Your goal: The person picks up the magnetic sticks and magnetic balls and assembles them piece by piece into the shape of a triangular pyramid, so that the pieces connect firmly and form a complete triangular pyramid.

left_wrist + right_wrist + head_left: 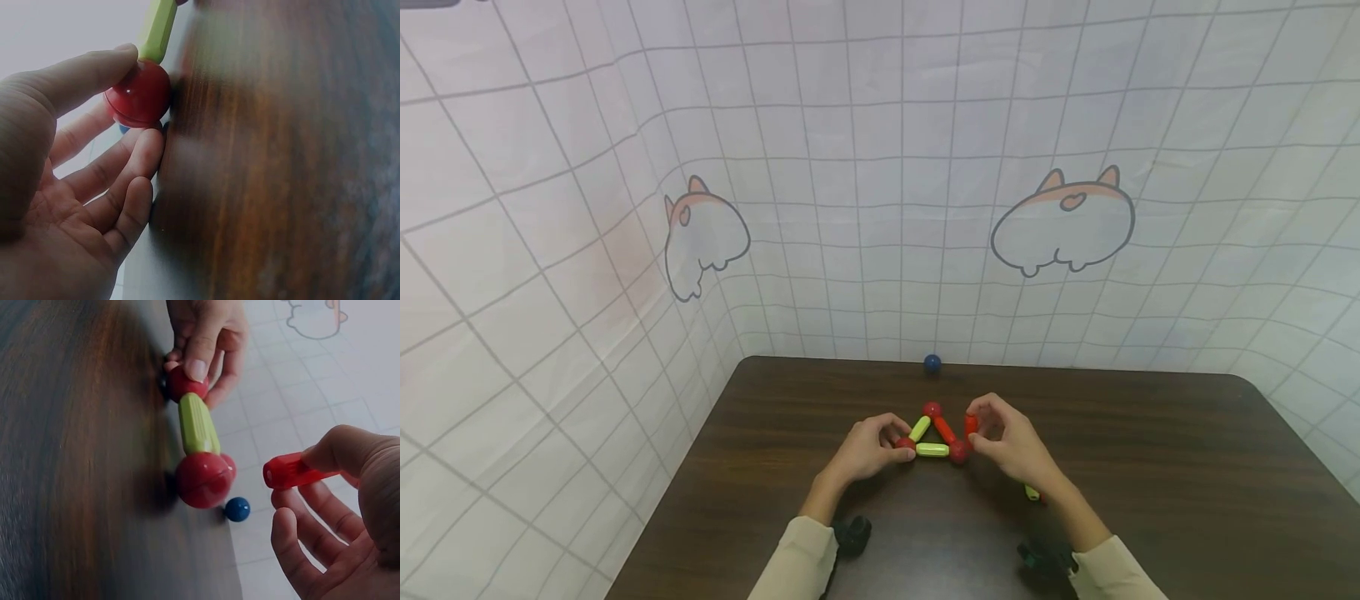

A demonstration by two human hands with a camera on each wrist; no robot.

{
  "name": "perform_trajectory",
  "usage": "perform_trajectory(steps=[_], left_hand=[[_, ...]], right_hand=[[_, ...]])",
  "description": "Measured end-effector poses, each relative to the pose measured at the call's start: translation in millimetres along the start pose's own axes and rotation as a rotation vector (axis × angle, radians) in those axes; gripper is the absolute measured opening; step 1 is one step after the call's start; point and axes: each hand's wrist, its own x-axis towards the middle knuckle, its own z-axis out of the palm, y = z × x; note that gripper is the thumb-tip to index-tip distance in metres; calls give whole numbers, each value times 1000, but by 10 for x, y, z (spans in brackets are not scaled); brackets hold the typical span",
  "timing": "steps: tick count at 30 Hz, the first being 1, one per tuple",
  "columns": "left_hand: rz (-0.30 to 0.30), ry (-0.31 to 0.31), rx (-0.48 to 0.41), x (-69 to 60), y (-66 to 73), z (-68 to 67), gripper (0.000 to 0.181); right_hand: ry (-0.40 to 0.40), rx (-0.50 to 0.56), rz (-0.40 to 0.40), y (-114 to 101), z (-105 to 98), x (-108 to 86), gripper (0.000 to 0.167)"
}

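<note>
On the table lies a triangle of red balls and short rods: two yellow-green rods [932, 450] and one red rod [944, 430]. My left hand [867, 448] holds the red ball [142, 94] at its left corner, the thumb against the ball in the left wrist view. Between thumb and fingers, my right hand [1017, 442] pinches a separate red rod [292, 471], held upright in the head view. That rod stands just right of the triangle's right corner ball [204, 480]; a gap separates them in the right wrist view.
A blue ball [932, 363] sits at the table's back edge. Another yellow-green rod [1032, 492] lies partly hidden by the right forearm, with a bit of red beside it. Behind the dark wooden table [760, 400] hangs a white gridded curtain [880, 250].
</note>
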Motion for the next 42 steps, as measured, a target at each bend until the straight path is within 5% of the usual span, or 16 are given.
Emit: perform_trajectory(steps=[19, 42], left_hand=[[10, 9, 2, -6, 3, 2, 34], [46, 4, 10, 5, -25, 18, 35]], right_hand=[[23, -19, 61, 57, 207, 54, 34], [5, -72, 82, 59, 187, 37, 32]])
